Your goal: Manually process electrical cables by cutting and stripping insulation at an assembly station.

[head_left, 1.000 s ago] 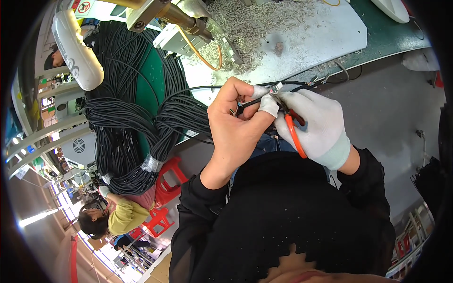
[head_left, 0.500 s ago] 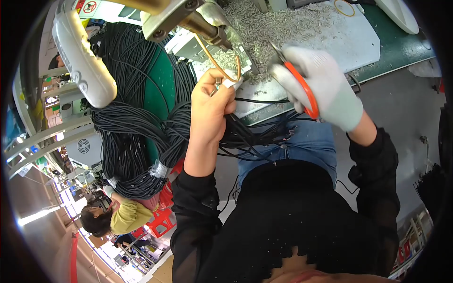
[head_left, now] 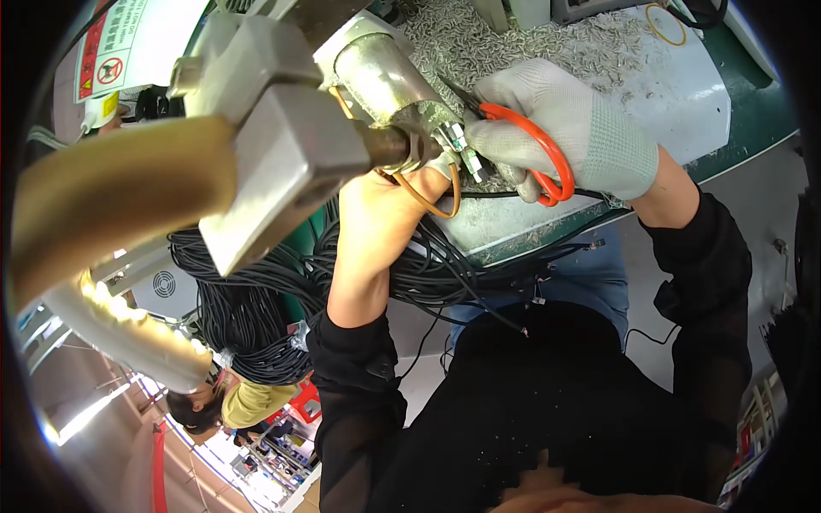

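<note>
My left hand [head_left: 385,209] is bare apart from a white fingertip cover, and it is closed round a black cable [head_left: 492,195]. Its fingers are largely hidden behind the metal arm and a bent brown wire [head_left: 451,205]. Small shiny metal connectors [head_left: 466,152] show just beyond the fingertips. In a pale knitted glove, my right hand [head_left: 556,128] grips red-handled scissors [head_left: 554,152], with their dark blades pointing up and left toward a metal cylinder [head_left: 376,77]. The right fingertips are close to the connectors; I cannot tell whether they touch.
A bulky metal arm [head_left: 299,154] with a thick hose reaches over the left side. Silvery scraps [head_left: 462,43] cover part of a white board [head_left: 710,111] on the green table. Coiled black cables [head_left: 248,316] hang at left, near a white lamp [head_left: 137,342] and a person in yellow [head_left: 256,403].
My view has shifted, and the metal arm fills more of the left side. Both hands are now closer together, the right one beside the metal cylinder. The scissors stay in my right hand.
</note>
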The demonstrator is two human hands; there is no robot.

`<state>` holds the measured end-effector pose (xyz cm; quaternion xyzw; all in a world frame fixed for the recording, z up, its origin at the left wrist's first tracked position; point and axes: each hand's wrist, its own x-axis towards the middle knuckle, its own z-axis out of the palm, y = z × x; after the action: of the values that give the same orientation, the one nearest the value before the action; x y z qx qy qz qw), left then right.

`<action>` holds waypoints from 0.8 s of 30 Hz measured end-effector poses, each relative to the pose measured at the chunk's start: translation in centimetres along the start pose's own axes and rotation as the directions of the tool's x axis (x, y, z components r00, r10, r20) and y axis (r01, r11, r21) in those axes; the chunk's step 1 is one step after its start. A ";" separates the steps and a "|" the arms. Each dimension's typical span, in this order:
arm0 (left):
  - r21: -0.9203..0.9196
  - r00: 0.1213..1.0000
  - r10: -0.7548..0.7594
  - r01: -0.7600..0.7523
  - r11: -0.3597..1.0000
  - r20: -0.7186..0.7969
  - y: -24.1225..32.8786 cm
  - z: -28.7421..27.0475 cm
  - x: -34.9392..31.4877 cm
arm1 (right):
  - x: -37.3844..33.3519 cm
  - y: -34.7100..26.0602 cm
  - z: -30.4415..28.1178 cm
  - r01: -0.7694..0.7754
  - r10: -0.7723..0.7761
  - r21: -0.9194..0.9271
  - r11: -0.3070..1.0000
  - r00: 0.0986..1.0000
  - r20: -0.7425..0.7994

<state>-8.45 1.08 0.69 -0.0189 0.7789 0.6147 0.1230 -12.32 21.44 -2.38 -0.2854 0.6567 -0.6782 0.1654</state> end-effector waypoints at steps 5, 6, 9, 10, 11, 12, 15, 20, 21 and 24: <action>0.074 0.999 0.012 -0.009 0.997 -0.036 -0.3 0.4 -0.3 | 0.1 -0.4 -0.1 -0.126 0.127 0.045 0.991 0.992 -0.022; 0.048 0.998 0.050 -0.048 0.998 -0.036 -0.5 0.5 -0.3 | 0.2 -0.5 -0.1 -0.132 0.133 0.060 0.989 0.991 -0.015; 0.014 0.997 0.077 -0.076 0.997 -0.029 -0.1 0.4 -0.4 | 0.3 -0.5 -0.2 -0.141 0.141 0.090 0.986 0.990 -0.002; 0.001 0.998 0.060 -0.060 0.998 -0.017 0.0 0.4 -0.5 | 0.3 -0.3 -0.2 -0.089 0.089 0.058 0.994 0.996 -0.001; -0.012 0.999 0.044 -0.044 0.999 -0.007 0.0 0.4 -0.5 | 0.2 0.0 -0.2 -0.037 0.037 0.026 0.999 0.999 0.003; -0.012 0.999 0.042 -0.042 0.999 -0.003 0.1 0.5 -0.5 | 0.2 0.3 -0.2 0.015 -0.015 -0.005 1.000 1.000 0.009; 0.015 0.999 0.053 -0.053 0.998 -0.004 0.5 0.8 -0.4 | 0.6 1.7 -0.9 0.344 -0.340 -0.283 0.895 0.938 0.063; -0.015 0.999 0.031 -0.031 0.999 -0.028 0.1 0.7 -0.5 | 0.3 1.2 -0.4 0.179 -0.176 -0.055 0.982 0.983 0.054; 0.054 0.999 0.026 -0.024 0.998 -0.038 -0.1 0.7 -0.5 | 0.3 1.3 -0.4 0.181 -0.178 -0.058 0.982 0.983 0.051; 0.188 0.998 0.028 -0.017 0.982 -0.056 -0.5 0.4 -0.4 | 0.5 1.9 -0.6 0.532 -0.531 -0.477 0.699 0.834 0.151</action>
<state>-7.91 1.30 0.26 -0.0162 0.8367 0.5393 0.0944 -13.40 21.49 -4.12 -0.4960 0.6986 -0.5024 -0.1165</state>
